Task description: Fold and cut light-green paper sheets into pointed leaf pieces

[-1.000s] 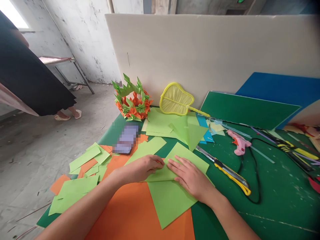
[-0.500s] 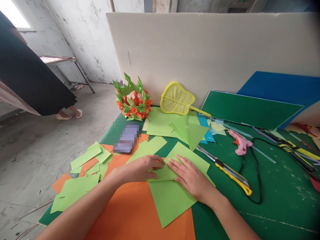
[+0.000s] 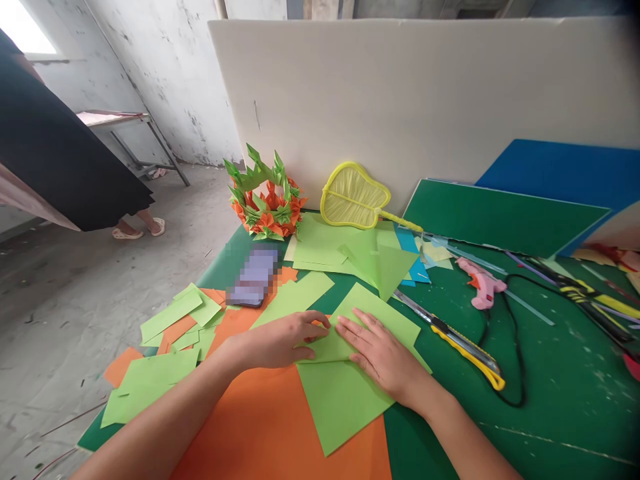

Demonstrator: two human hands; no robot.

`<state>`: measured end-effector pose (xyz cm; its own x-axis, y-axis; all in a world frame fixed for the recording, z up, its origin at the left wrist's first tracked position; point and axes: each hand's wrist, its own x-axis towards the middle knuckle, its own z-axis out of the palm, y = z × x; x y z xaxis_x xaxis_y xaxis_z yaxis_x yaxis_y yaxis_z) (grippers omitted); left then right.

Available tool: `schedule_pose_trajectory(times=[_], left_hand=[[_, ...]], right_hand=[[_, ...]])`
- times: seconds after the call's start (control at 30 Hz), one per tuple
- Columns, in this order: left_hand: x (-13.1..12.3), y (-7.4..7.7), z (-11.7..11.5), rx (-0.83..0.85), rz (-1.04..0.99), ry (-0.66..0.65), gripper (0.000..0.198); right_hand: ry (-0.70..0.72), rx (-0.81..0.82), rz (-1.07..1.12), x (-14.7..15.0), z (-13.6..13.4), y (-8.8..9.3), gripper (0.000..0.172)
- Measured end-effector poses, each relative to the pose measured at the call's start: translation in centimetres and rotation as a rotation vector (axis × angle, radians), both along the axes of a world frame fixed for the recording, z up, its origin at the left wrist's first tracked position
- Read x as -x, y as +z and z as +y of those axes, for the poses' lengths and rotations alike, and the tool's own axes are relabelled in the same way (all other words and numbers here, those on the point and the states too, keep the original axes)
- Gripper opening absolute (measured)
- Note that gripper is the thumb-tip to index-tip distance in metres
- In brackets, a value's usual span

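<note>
A green sheet of paper [image 3: 345, 400] with a fold across it lies over a large orange sheet [image 3: 260, 427]. My right hand [image 3: 377, 353] rests flat on the folded part, its fingers stretched out and apart. At the left end of the fold is my left hand [image 3: 295, 337], fingers slightly curled, the fingertips touching the paper. Beneath and beyond the hands, more green paper [image 3: 360, 300] shows. To the right lies a yellow-handled utility knife [image 3: 465, 353] with its blade out.
Behind stand an orange-and-green folded-paper ring [image 3: 267, 200], a yellow leaf-shaped fan [image 3: 353, 197] and a phone [image 3: 254, 275]. A pink glue gun [image 3: 483, 283] with a black cord lies right. Paper pieces [image 3: 155, 373] cover the left edge. A person in a dark skirt [image 3: 65, 147] stands left.
The view has shifted very slightly. Both hands keep their places on the green paper, with hardly any visible movement.
</note>
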<state>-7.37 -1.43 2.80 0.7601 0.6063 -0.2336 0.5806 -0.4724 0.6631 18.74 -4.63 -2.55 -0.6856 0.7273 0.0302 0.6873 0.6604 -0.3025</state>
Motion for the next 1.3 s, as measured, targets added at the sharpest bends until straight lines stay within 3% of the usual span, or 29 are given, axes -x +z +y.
schedule_pose_trajectory(times=[0.33,0.7,1.3], left_hand=[[-0.1,-0.2,-0.2,0.068,0.014,0.056,0.049],[0.0,-1.0,-0.3,0.01,-0.007,0.045,0.048],[0.0,0.3,-1.0,-0.033,0.117,0.013,0.059]], right_hand=[[0.01,-0.026,0.013,0.0,0.0,0.0,0.055],[0.0,-0.038,0.026,0.0,-0.1,0.0,0.054],[0.01,-0.07,0.024,-0.1,-0.1,-0.4,0.055]])
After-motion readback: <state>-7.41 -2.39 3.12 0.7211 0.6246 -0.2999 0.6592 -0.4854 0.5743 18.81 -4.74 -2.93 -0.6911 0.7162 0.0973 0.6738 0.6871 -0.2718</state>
